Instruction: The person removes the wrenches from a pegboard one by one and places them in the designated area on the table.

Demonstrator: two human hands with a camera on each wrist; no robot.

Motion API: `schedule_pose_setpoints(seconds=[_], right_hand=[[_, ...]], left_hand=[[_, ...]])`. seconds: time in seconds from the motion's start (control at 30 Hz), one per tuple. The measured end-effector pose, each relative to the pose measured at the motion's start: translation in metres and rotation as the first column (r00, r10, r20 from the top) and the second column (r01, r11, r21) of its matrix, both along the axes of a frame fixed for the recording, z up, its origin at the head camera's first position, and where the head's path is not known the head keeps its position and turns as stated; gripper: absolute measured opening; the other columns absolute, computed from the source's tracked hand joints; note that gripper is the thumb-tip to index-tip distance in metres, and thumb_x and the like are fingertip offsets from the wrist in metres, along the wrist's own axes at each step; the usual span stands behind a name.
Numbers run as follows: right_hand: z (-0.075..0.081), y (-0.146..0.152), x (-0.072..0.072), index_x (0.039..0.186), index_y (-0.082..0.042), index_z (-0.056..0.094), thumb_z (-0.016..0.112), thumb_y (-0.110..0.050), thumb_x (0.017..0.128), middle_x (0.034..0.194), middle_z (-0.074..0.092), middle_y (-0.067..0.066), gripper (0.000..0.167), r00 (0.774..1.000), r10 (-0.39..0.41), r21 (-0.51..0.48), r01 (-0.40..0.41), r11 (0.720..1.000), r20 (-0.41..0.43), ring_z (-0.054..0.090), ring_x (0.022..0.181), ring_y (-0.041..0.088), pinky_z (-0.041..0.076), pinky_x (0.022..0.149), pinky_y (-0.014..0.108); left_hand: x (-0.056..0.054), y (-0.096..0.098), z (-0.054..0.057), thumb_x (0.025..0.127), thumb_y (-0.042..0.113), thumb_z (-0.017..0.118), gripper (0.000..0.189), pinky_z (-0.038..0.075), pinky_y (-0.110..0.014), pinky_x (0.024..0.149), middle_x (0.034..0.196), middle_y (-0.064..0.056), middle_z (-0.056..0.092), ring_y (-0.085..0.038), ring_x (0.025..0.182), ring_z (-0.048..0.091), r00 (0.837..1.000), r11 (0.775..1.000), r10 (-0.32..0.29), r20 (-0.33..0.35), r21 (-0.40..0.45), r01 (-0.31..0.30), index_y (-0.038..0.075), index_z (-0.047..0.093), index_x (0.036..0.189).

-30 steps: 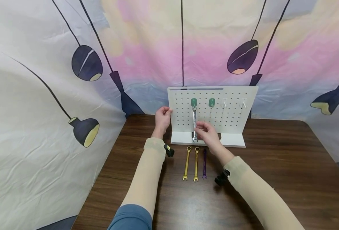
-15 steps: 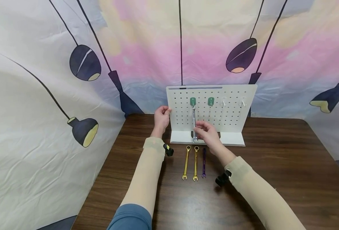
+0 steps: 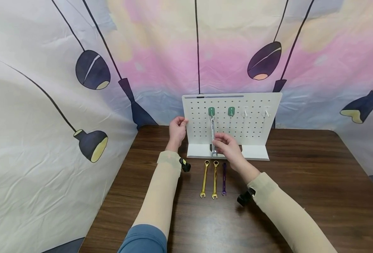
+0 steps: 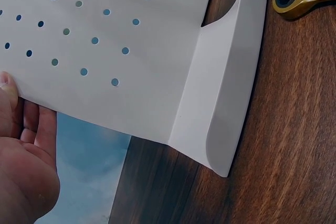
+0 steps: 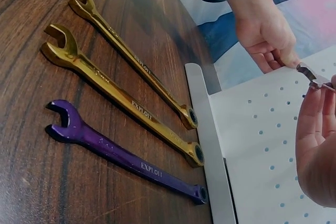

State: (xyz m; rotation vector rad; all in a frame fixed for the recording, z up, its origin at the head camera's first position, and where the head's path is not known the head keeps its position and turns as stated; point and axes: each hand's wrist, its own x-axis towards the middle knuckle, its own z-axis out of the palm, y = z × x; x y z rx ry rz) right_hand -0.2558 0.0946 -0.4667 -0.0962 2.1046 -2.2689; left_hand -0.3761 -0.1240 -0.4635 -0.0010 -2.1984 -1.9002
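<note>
A white pegboard (image 3: 252,128) stands at the back of the table; my left hand (image 3: 177,131) grips its left edge between thumb and fingers. My right hand (image 3: 230,149) pinches the lower part of a silver combination wrench (image 3: 213,131), which is upright in front of the board. Its ring end lies at the left green hook (image 3: 211,111); whether the ring is fully over the hook is too small to tell. Two gold wrenches (image 5: 126,103) and a purple wrench (image 5: 121,156) lie side by side on the table before the board, ring ends towards it.
Right of the first hook, the board carries another green hook (image 3: 231,111) and two clear hooks (image 3: 245,112). The board's base (image 3: 257,153) rests on the dark wooden table (image 3: 306,182). A printed cloth (image 3: 161,52) hangs behind.
Both hands, the silver wrench and the board keep their places relative to each other. Only the head view shifts slightly.
</note>
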Motion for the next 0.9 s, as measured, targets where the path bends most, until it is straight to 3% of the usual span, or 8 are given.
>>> schedule_pose_setpoints(seconds=[0.13,0.37,0.6,0.9], right_hand=[[0.0009,-0.0004,0.0006,0.137,0.008,0.058,0.066,-0.006,0.105,0.112,0.071,0.004,0.036,1.000,-0.003,-0.001,0.003,1.000,0.001,0.067,0.094,0.019,0.059,0.082,0.027],[0.0020,-0.0014,0.0011,0.137,0.006,0.059,0.066,-0.006,0.104,0.115,0.071,0.006,0.036,1.000,-0.005,0.003,0.005,1.000,0.008,0.068,0.089,0.013,0.059,0.082,0.028],[0.0045,-0.0028,0.0013,0.136,0.006,0.059,0.066,-0.005,0.103,0.130,0.064,0.028,0.035,1.000,-0.008,0.004,0.008,1.000,0.006,0.067,0.089,0.012,0.060,0.082,0.029],[0.0099,-0.0024,0.0022,0.140,0.004,0.059,0.068,-0.012,0.105,0.120,0.065,0.011,0.039,1.000,-0.010,0.064,0.010,0.998,0.007,0.067,0.098,0.019,0.060,0.086,0.032]], left_hand=[[-0.0008,-0.0003,-0.0005,0.107,0.012,0.068,0.015,0.047,-0.028,0.074,0.090,-0.005,0.062,-0.018,0.085,0.057,1.000,1.000,-0.001,-0.004,0.005,0.001,-0.001,0.068,0.100],[-0.0014,-0.0009,-0.0017,0.107,0.012,0.068,0.015,0.047,-0.029,0.073,0.090,-0.006,0.062,-0.018,0.084,0.058,1.000,1.000,0.002,0.012,0.011,-0.002,0.000,0.068,0.099],[-0.0025,-0.0011,-0.0022,0.107,0.012,0.068,0.015,0.046,-0.028,0.073,0.091,-0.005,0.062,-0.017,0.084,0.056,1.000,1.000,0.000,0.017,0.011,0.000,-0.001,0.068,0.100],[-0.0037,-0.0002,-0.0018,0.107,0.011,0.069,0.014,0.045,-0.027,0.074,0.090,-0.003,0.062,-0.015,0.084,0.056,1.000,1.000,0.005,0.010,0.011,-0.005,-0.001,0.069,0.100]])
